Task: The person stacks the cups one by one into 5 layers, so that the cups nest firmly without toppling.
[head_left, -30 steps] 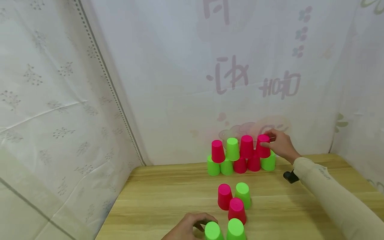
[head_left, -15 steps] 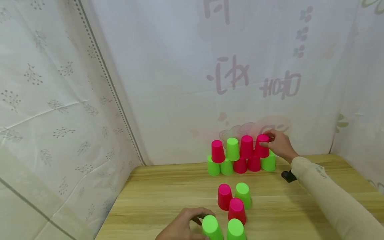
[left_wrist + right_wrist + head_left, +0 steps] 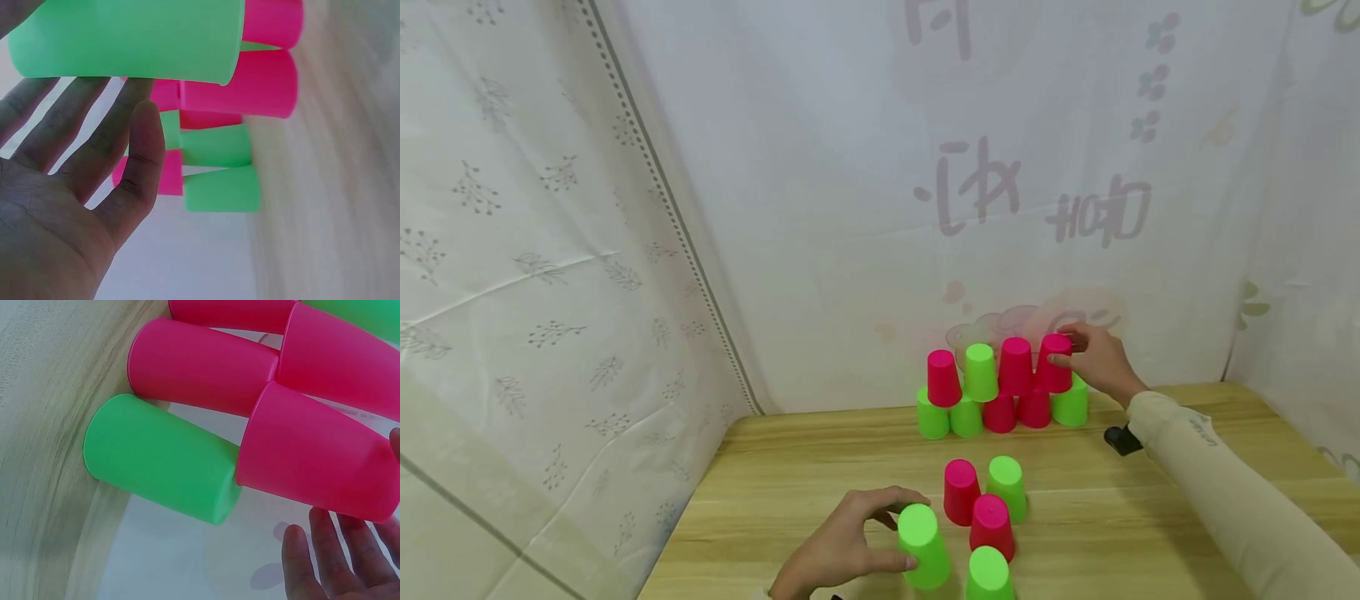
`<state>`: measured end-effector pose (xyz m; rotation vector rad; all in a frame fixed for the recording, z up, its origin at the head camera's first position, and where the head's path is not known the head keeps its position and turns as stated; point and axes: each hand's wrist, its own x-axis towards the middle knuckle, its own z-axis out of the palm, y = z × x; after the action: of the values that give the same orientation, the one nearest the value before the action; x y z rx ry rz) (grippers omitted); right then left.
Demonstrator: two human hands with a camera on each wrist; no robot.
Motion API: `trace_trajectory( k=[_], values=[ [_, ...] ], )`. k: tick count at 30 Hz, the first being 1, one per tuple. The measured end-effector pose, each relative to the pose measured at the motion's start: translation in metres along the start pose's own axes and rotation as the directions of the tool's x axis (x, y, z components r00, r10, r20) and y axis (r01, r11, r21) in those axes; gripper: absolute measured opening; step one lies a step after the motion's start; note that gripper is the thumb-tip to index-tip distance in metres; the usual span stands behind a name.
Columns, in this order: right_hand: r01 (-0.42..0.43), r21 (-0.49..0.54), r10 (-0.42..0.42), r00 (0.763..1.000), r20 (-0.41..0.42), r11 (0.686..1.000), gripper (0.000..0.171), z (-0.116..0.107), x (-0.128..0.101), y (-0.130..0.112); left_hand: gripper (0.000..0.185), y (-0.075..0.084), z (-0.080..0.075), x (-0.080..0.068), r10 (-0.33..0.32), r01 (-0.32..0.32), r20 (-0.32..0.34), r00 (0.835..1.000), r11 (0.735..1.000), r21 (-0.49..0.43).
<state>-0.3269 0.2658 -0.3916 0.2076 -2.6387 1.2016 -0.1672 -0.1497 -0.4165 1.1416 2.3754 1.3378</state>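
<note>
Lifted since before, the left hand point(image 3: 835, 554) grips a green plastic cup point(image 3: 922, 546); the right hand point(image 3: 1097, 362) pinches the pyramid's pink top-row cup point(image 3: 1055, 364); next, placing the green one carefully.

Landmark: cup wall point(image 3: 1000, 385) at the back edge of the table point(image 3: 790, 467). Five cups on the table, four cups on top of them. Loose cup cluster point(image 3: 988, 500) in front of the wall. Left hand point(image 3: 835, 550) at the cluster's left cup point(image 3: 922, 546). Right hand point(image 3: 1097, 362) at the wall's top right cup point(image 3: 1055, 364). Wrist device point(image 3: 1122, 439) right of the wall.
</note>
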Motion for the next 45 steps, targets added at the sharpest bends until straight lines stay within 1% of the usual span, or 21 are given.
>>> trace_trajectory(
  k=[3, 6, 9, 11, 15, 18, 21, 24, 30, 34, 36, 38, 41, 42, 45],
  values=[
    [0.011, -0.016, -0.010, 1.000, 0.007, 1.000, 0.064, -0.003, -0.002, 0.000, 0.049, 0.003, -0.005, 0.005, 0.016, -0.015, -0.013, 1.000, 1.000, 0.016],
    [0.000, -0.029, 0.000, 1.000, 0.015, 1.000, 0.067, -0.008, -0.005, -0.001, 0.050, 0.006, -0.012, 0.012, 0.030, -0.029, -0.030, 0.999, 0.999, 0.040],
    [-0.017, -0.030, 0.017, 1.000, 0.020, 0.999, 0.069, -0.013, -0.010, -0.002, 0.050, 0.009, -0.018, 0.019, 0.028, -0.026, -0.049, 0.998, 0.998, 0.054],
    [-0.016, -0.030, 0.017, 1.000, 0.016, 0.999, 0.069, -0.017, -0.013, -0.002, 0.051, 0.011, -0.021, 0.023, 0.039, -0.035, -0.059, 0.998, 0.997, 0.063],
    [0.016, -0.042, -0.016, 1.000, -0.014, 0.999, 0.068, -0.024, -0.022, 0.000, 0.050, 0.014, -0.027, 0.031, 0.042, -0.035, -0.078, 0.996, 0.996, 0.080],
    [0.044, -0.047, -0.046, 0.998, -0.047, 0.998, 0.066, -0.030, -0.030, 0.001, 0.050, 0.017, -0.031, 0.039, 0.020, -0.013, -0.090, 0.996, 0.997, 0.082],
    [0.072, -0.055, -0.076, 0.994, -0.078, 0.996, 0.062, -0.035, -0.039, -0.001, 0.051, 0.019, -0.034, 0.047, 0.012, -0.004, -0.095, 0.995, 0.997, 0.080],
    [0.098, -0.060, -0.104, 0.990, -0.099, 0.993, 0.058, -0.040, -0.049, -0.005, 0.051, 0.019, -0.037, 0.055, 0.019, -0.011, -0.102, 0.995, 0.997, 0.074],
    [0.140, -0.025, -0.141, 0.985, -0.100, 0.990, 0.055, -0.042, -0.074, -0.012, 0.049, 0.017, -0.043, 0.070, 0.029, -0.025, -0.119, 0.992, 0.999, 0.038],
    [0.205, 0.001, -0.204, 0.976, -0.077, 0.979, 0.053, -0.036, -0.093, -0.019, 0.050, 0.018, -0.048, 0.080, 0.020, -0.013, -0.155, 0.988, 0.999, 0.047],
    [0.252, 0.019, -0.251, 0.967, -0.042, 0.967, 0.050, -0.032, -0.103, -0.023, 0.050, 0.020, -0.050, 0.086, 0.011, 0.001, -0.186, 0.983, 0.998, 0.062],
    [0.307, 0.046, -0.308, 0.951, 0.011, 0.951, 0.048, -0.027, -0.111, -0.026, 0.051, 0.022, -0.051, 0.091, -0.001, 0.020, -0.223, 0.975, 0.996, 0.081],
    [0.375, 0.125, -0.388, 0.914, 0.115, 0.919, 0.047, -0.018, -0.124, -0.029, 0.052, 0.025, -0.051, 0.100, -0.023, 0.050, -0.277, 0.960, 0.995, 0.090],
    [0.388, 0.157, -0.411, 0.898, 0.157, 0.908, 0.046, -0.016, -0.129, -0.030, 0.052, 0.026, -0.051, 0.102, -0.026, 0.056, -0.291, 0.956, 0.994, 0.094],
    [0.376, 0.279, -0.450, 0.847, 0.281, 0.883, 0.046, -0.007, -0.142, -0.032, 0.051, 0.027, -0.051, 0.111, -0.027, 0.062, -0.322, 0.946, 0.993, 0.100]
  ],
)
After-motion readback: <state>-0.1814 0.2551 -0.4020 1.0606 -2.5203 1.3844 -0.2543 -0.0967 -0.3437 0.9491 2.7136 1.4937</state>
